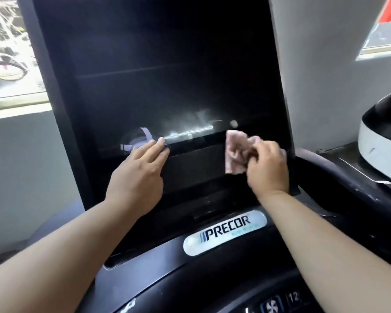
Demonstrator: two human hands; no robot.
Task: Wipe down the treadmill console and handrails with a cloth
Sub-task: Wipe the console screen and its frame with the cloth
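Both forearms are reaching forward and up toward the dark console screen (158, 71). The right hand (268, 167) is curling its fingers round a crumpled pinkish cloth (235, 152), holding it against the screen's lower right part. The left hand (137, 175) is lying flat, fingers straight and together, its fingertips touching the screen's lower left, above the Precor badge (225, 233).

Head view, close, down onto console (158, 86)
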